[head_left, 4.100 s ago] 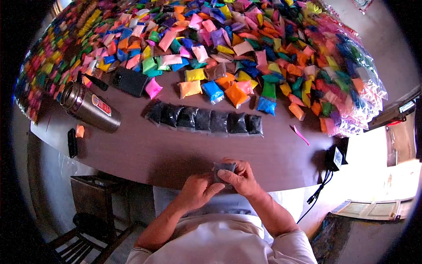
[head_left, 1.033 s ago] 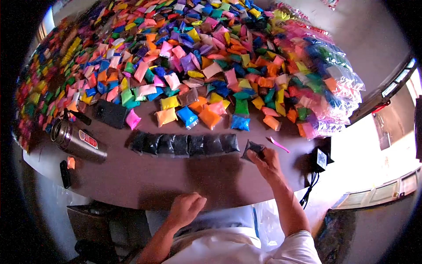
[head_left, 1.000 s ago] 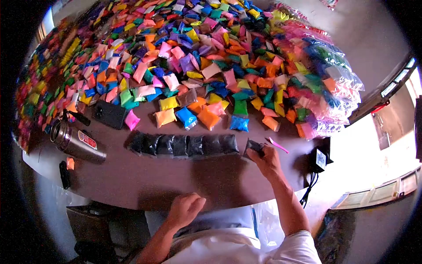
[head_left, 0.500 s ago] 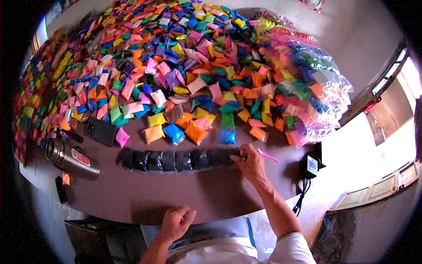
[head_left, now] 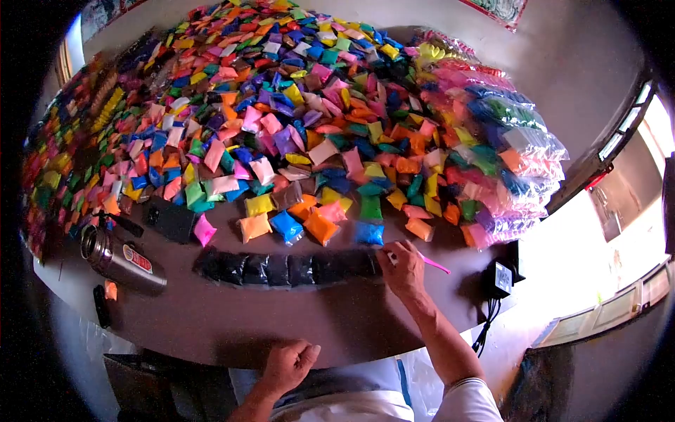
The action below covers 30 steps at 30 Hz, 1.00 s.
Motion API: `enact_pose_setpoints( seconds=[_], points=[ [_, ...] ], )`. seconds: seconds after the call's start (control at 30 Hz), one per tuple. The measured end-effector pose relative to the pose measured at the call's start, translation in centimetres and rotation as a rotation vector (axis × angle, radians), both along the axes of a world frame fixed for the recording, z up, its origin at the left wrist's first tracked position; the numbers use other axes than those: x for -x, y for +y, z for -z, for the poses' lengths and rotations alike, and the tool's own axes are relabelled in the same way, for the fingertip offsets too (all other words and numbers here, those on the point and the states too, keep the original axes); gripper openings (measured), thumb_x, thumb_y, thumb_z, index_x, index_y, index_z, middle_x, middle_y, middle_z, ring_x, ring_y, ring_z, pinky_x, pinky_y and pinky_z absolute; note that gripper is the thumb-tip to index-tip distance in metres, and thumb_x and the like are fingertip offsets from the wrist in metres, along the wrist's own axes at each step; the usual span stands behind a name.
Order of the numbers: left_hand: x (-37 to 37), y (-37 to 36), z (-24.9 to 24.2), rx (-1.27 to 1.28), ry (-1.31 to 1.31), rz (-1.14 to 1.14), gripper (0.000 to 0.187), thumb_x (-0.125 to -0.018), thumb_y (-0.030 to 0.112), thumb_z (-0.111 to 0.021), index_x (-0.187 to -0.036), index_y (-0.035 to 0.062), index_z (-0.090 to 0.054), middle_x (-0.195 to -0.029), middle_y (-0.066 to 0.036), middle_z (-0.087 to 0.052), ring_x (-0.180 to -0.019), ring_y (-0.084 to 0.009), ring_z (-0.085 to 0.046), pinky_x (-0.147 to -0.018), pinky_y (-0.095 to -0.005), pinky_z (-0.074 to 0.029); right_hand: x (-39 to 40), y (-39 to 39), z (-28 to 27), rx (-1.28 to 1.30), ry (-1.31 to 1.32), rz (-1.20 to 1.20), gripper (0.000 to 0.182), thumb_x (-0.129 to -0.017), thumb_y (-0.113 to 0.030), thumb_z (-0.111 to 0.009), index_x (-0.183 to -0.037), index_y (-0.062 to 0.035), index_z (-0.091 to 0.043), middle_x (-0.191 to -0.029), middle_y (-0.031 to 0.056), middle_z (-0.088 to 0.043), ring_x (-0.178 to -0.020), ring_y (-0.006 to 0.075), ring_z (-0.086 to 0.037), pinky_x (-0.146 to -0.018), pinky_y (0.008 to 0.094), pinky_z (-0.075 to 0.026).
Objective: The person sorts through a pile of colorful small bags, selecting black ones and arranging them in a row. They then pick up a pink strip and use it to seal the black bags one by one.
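A strip of black packets (head_left: pixel 301 270) lies across the brown table (head_left: pixel 211 316). At its right end is my right hand (head_left: pixel 402 267), its fingers closed at the strip's edge; what they pinch is too small to make out. A pink stick-like tool (head_left: pixel 436 265) sticks out to the right of that hand. My left hand (head_left: pixel 289 364) is curled at the table's front edge, with nothing visible in it. Beyond the strip lie loose packets, among them a blue one (head_left: pixel 369 233) and an orange one (head_left: pixel 320 228).
A large heap of colourful packets (head_left: pixel 281 105) covers the back of the table, with stacked clear bags (head_left: pixel 520 148) at its right. A metal flask (head_left: pixel 126 264) and a black pouch (head_left: pixel 171 219) are at the left. A small black box with cables (head_left: pixel 502 278) sits at the right edge.
The view has shifted, so the table and heap appear slightly lower. My right hand remains at the right end of the strip, and my left hand is still curled near the front edge.
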<state>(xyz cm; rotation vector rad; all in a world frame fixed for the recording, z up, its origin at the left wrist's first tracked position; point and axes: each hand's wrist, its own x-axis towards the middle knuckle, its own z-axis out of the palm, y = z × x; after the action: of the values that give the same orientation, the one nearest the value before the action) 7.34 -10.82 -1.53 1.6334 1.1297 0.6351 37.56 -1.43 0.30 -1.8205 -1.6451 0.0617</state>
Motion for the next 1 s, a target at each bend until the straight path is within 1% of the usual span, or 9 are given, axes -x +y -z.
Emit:
enact_pose_setpoints(
  seconds=[0.17, 0.47, 0.6, 0.7, 0.77, 0.8, 0.9, 0.97, 1.0],
  points=[
    [-0.1, 0.2, -0.9, -0.056, -0.019, -0.007, 0.032, -0.092, 0.028, -0.062, -0.074, 0.0019, -0.059, -0.062, -0.015, -0.059, -0.053, -0.0282, -0.060, -0.049, -0.0362, -0.045, 1.3, 4.3, -2.1, -0.125, -0.082, -0.089, 0.016, -0.079, -0.016, -0.068, -0.088, -0.0035, -0.064, -0.093, 0.0124, -0.064, -0.089, 0.0331, -0.060, -0.079, 0.0420, -0.047],
    [0.4, 0.5, -1.9, -0.005, 0.018, 0.057, 0.023, -0.090, 0.021, -0.063, -0.076, 0.0022, -0.062, -0.073, -0.016, -0.064, -0.060, -0.0285, -0.063, -0.054, -0.0380, -0.049, 7.6, 14.6, -3.4, -0.274, -0.033, -0.410, 0.012, -0.084, -0.011, -0.060, -0.091, -0.0018, -0.061, -0.089, 0.0161, -0.064, -0.086, 0.0372, -0.062, -0.073, 0.0429, -0.050],
    [0.9, 0.0, 1.8, -0.197, -0.012, 0.055, 0.020, -0.088, 0.019, -0.063, -0.076, 0.0028, -0.062, -0.072, -0.016, -0.062, -0.061, -0.0308, -0.061, -0.056, -0.0398, -0.048, 11.2, 20.1, -1.8, -0.241, 0.039, -0.511, 0.014, -0.084, -0.011, -0.059, -0.094, -0.0022, -0.062, -0.090, 0.0161, -0.066, -0.086, 0.0372, -0.063, -0.073, 0.0420, -0.050],
    [1.4, 0.2, 2.0, -0.145, 0.218, 0.196, 0.025, -0.091, 0.030, -0.060, -0.082, 0.0061, -0.064, -0.070, -0.013, -0.063, -0.064, -0.0322, -0.062, -0.060, -0.0428, -0.050, 12.9, 23.6, -0.4, -0.098, 0.193, -0.556, 0.021, -0.080, -0.017, -0.064, -0.096, -0.0044, -0.063, -0.090, 0.0159, -0.067, -0.087, 0.0372, -0.064, -0.074, 0.0422, -0.050],
    [1.1, 0.3, 1.4, -0.181, -0.034, 0.089, 0.026, -0.091, 0.029, -0.060, -0.079, 0.0061, -0.061, -0.070, -0.013, -0.062, -0.064, -0.0326, -0.062, -0.059, -0.0439, -0.049, 13.5, 25.7, 0.1, -0.033, -0.120, -0.366, 0.030, -0.073, -0.025, -0.069, -0.096, -0.0061, -0.064, -0.092, 0.0165, -0.068, -0.088, 0.0373, -0.064, -0.074, 0.0439, -0.051],
    [1.1, 0.3, 1.1, -0.178, -0.031, 0.082, 0.026, -0.091, 0.029, -0.060, -0.079, 0.0061, -0.061, -0.070, -0.013, -0.062, -0.064, -0.0326, -0.062, -0.059, -0.0439, -0.049, 14.0, 25.0, -3.1, 0.178, -0.224, -0.334, 0.028, -0.078, -0.024, -0.067, -0.098, -0.0047, -0.063, -0.093, 0.0175, -0.067, -0.092, 0.0354, -0.064, -0.076, 0.0470, -0.051],
    [1.0, 0.5, 0.4, -0.111, -0.046, 0.110, 0.013, -0.090, 0.017, -0.058, -0.088, 0.0055, -0.064, -0.084, -0.015, -0.065, -0.078, -0.0318, -0.064, -0.069, -0.0438, -0.052, 14.9, 26.4, -2.0, 0.132, -0.254, -0.239, 0.023, -0.077, -0.021, -0.067, -0.094, -0.0059, -0.062, -0.095, 0.0169, -0.067, -0.093, 0.0374, -0.063, -0.076, 0.0492, -0.051],
    [0.8, 0.9, 0.2, -0.221, -0.064, 0.122, 0.026, -0.090, 0.026, -0.061, -0.078, 0.0028, -0.061, -0.068, -0.015, -0.061, -0.063, -0.0320, -0.062, -0.058, -0.0409, -0.049, 15.6, 27.0, -1.2, 0.152, -0.212, -0.202, 0.018, -0.079, -0.019, -0.063, -0.092, -0.0062, -0.062, -0.097, 0.0175, -0.066, -0.094, 0.0399, -0.062, -0.077, 0.0506, -0.051],
    [0.8, 0.9, 0.1, -0.222, -0.062, 0.123, 0.026, -0.090, 0.026, -0.061, -0.078, 0.0028, -0.061, -0.068, -0.015, -0.061, -0.063, -0.0320, -0.062, -0.058, -0.0409, -0.049, 15.7, 27.4, -0.7, 0.133, -0.224, -0.173, 0.026, -0.077, -0.021, -0.064, -0.099, -0.0090, -0.062, -0.097, 0.0174, -0.067, -0.095, 0.0388, -0.062, -0.080, 0.0485, -0.050]
  ],
)
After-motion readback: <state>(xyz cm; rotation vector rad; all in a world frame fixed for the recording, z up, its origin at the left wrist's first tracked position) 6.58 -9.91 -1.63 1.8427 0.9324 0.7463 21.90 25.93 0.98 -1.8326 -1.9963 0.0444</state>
